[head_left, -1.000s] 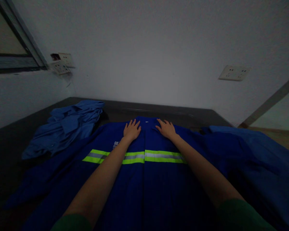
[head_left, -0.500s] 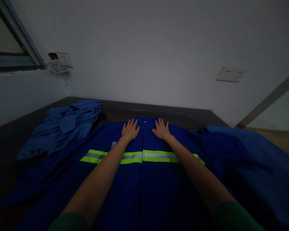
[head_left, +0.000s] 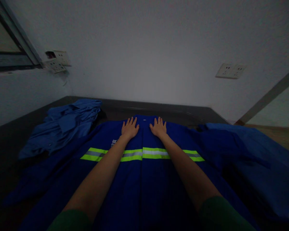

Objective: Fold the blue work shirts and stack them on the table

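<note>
A dark blue work jacket [head_left: 142, 179] with a yellow-green and silver reflective band across the chest lies spread out, front side up, its collar toward the wall. My left hand [head_left: 130, 128] rests flat on the upper chest left of the collar, fingers apart. On the other side of the front opening, my right hand [head_left: 159, 127] lies flat just below the collar, its fingers also spread. Both hands press on the cloth without gripping it. The jacket's sleeves stretch out to either side, and its lower part fades into shadow.
A crumpled lighter blue garment [head_left: 69, 125] lies at the left on the dark tabletop [head_left: 120, 112]. Blue folded cloth [head_left: 250, 138] sits at the right, partly under the sleeve. Wall sockets [head_left: 230, 71] are on the wall behind, and others [head_left: 56, 62] hang loose near the window.
My right hand has shifted slightly left, toward the jacket's front opening. My left hand stays in nearly the same place, and the view has tilted a little.
</note>
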Available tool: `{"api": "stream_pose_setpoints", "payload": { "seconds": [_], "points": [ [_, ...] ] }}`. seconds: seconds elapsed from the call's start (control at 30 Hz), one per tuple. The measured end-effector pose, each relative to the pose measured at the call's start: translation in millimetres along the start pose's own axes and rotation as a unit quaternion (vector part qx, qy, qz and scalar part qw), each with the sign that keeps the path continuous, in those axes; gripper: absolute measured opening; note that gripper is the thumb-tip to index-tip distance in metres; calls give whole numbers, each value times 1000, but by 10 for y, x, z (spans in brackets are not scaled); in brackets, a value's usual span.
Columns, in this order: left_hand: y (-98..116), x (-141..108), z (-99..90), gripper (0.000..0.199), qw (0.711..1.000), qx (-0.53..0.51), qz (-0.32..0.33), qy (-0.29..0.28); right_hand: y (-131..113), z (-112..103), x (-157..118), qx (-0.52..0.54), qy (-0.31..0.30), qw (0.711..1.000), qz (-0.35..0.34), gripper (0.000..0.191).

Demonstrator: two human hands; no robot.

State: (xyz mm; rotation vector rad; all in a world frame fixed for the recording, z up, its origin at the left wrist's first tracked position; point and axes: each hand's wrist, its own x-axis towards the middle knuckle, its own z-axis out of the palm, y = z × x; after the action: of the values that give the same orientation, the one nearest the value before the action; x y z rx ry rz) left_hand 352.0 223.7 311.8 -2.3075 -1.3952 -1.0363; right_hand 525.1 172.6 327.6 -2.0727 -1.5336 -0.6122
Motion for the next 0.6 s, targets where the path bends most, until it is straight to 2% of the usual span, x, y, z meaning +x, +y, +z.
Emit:
{"api": "stream_pose_setpoints", "payload": {
  "seconds": [0.17, 0.3, 0.37, 0.43, 0.5, 0.6],
  "points": [
    [-9, 42, 13, 63, 1000, -3, -18, -13, 10, 8, 10, -2, -10, 1000, -3, 71],
    [14, 103, 20, 63, 1000, -13, -25, -2, 24, 23, -22, 5, 23, 1000, -17, 69],
    [20, 138, -33, 62, 999, -39, -28, 6, 27, 28, -38, 9, 35, 999, -24, 68],
    [-25, 145, -170, 61, 996, -82, -28, 2, 25, 32, -46, 10, 44, 999, -26, 67],
    [-172, 70, -393, 58, 993, -111, -22, 22, 21, 34, -49, 7, 62, 998, -28, 65],
    [-648, -309, -810, 50, 991, -109, 32, 75, 18, 21, -71, -8, 119, 991, -62, 59]
  ]
}}
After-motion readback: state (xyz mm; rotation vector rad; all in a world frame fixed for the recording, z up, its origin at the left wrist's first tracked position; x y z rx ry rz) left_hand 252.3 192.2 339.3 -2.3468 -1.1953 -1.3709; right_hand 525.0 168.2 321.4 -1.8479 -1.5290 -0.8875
